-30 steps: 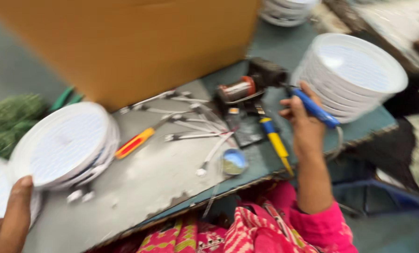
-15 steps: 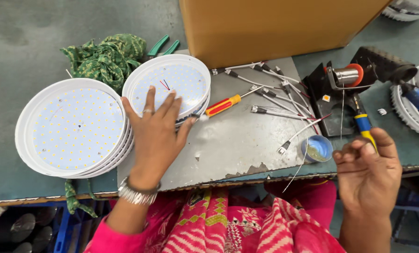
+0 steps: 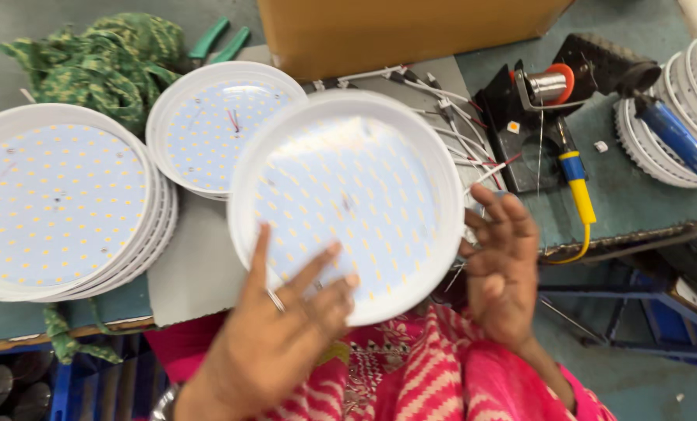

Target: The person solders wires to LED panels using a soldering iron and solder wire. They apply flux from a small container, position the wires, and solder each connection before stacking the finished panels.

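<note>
A cardboard box (image 3: 411, 31) stands at the back of the surface (image 3: 192, 265), with a stack of round white LED panels (image 3: 60, 203) at its left. The left hand (image 3: 274, 343) grasps one LED panel (image 3: 348, 199) lifted above the surface's near edge; the right hand (image 3: 504, 269), fingers loose, touches its rim

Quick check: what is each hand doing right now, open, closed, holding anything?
Left hand: fingers spread, gripping the round white LED panel.
Right hand: open, at the panel's right rim; contact cannot be told.
</note>
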`<action>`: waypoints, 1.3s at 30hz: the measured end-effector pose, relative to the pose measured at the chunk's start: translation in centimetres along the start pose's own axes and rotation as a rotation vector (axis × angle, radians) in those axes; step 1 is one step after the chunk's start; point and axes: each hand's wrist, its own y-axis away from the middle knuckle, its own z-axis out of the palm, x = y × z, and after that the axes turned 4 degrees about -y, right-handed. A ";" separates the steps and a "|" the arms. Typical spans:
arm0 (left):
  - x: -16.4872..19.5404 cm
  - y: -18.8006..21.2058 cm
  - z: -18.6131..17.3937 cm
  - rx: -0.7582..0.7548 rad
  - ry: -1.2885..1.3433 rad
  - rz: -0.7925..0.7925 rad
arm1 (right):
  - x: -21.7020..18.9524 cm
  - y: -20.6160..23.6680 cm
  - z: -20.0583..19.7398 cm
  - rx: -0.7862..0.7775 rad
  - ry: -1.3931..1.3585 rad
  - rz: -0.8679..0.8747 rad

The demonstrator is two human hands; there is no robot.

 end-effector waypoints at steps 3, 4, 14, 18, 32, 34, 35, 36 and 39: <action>1.4 1.6 1.6 -0.089 0.094 0.061 | 1.0 1.0 1.8 -0.096 0.095 0.068; 1.5 1.9 2.4 -0.092 0.124 0.045 | 1.4 1.4 2.2 -0.112 0.223 0.118; -0.2 1.5 4.5 0.054 0.036 -0.346 | 4.6 2.4 2.8 -0.278 0.870 0.011; -1.9 -1.4 5.9 -0.040 -0.119 -0.473 | 4.7 2.7 2.7 -0.275 0.931 -0.012; -2.4 -3.1 6.7 0.044 -0.025 -0.478 | 4.4 2.7 2.4 -0.311 1.094 -0.062; -2.5 -3.1 6.7 0.050 -0.052 -0.452 | 4.4 2.8 2.4 -0.310 1.116 -0.058; -2.6 -3.0 6.7 0.052 -0.067 -0.439 | 4.3 2.9 2.3 -0.309 1.122 -0.061; -3.1 -3.1 6.7 0.090 0.005 -0.480 | 4.4 2.8 2.2 -0.308 1.129 -0.071; -4.3 -3.0 6.4 0.169 0.168 -0.555 | 4.1 2.7 2.0 -0.306 1.058 -0.019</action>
